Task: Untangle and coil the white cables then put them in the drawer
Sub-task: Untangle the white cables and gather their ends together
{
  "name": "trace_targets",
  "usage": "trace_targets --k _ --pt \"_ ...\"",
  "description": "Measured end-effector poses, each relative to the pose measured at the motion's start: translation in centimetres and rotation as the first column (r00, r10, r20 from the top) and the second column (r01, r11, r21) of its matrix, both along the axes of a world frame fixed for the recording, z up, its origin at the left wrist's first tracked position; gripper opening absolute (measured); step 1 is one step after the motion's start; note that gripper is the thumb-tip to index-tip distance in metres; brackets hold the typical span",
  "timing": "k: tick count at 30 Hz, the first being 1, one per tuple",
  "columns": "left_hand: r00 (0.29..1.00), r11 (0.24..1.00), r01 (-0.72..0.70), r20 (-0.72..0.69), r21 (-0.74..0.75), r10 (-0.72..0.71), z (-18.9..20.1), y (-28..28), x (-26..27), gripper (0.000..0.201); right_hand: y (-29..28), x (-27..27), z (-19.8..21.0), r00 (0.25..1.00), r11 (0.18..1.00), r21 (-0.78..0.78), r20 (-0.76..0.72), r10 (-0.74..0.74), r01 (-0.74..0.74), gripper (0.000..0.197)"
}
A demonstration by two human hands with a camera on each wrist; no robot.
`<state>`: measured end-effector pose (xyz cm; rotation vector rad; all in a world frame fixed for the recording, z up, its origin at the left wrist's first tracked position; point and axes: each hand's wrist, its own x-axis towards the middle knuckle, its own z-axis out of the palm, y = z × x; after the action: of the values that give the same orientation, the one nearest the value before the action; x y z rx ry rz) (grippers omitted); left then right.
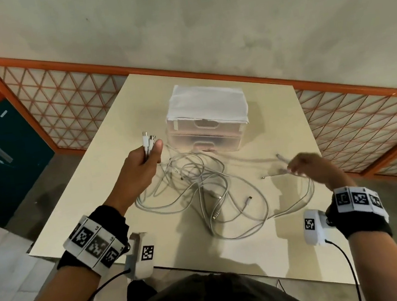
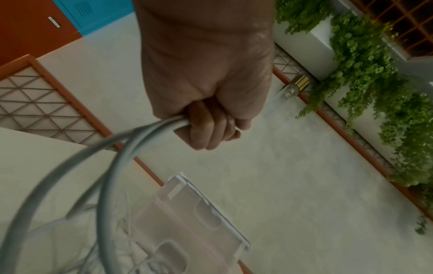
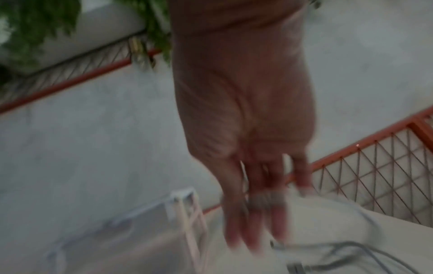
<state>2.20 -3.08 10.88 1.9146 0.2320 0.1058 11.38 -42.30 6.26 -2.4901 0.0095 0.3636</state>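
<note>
The white cables [image 1: 203,190] are lying in a loose tangle on the tabletop [image 1: 101,189], just in front of the drawer unit [image 1: 207,118], whose 2 drawers appear closed. The left hand [image 1: 141,166] is making a tight grip round several cable ends, the connectors [image 1: 148,139] projecting above the fist while the runs are trailing down into the heap. The right hand [image 1: 309,163] is reaching over the right side of the tangle; it is blurred, fingers mostly extended, and whether it is pinching a cable I cannot tell. Judged: the cables are light, limp and springy, prone to snagging. Taking hold near the connectors, then drawing each run free, looks soundest.
</note>
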Motion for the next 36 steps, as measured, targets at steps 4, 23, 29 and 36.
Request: trace_targets --k 4,23,29,36 --pt "0.992 0.963 0.122 0.055 -0.241 -0.111 2.2 -0.3 -0.5 0.044 4.0 -1.9 -0.4 0.888 0.841 -0.444 -0.453 0.086 -0.308 0.072" --pt "0.982 0.965 0.166 0.124 -0.202 -0.142 5.3 0.6 -1.1 0.042 19.7 -0.7 0.5 0.713 0.728 -0.153 0.151 0.685 -0.668 0.037" --pt "0.967 0.936 0.250 -0.013 0.248 -0.255 2.1 -0.1 -0.5 0.033 20.8 -0.9 5.1 0.713 0.743 -0.076 0.233 0.662 -0.665 0.029" --pt "0.937 0.905 0.170 0.221 0.391 -0.271 1.7 -0.7 0.7 0.012 21.5 -1.5 9.6 0.736 0.812 0.023 0.436 0.517 -0.583 0.029"
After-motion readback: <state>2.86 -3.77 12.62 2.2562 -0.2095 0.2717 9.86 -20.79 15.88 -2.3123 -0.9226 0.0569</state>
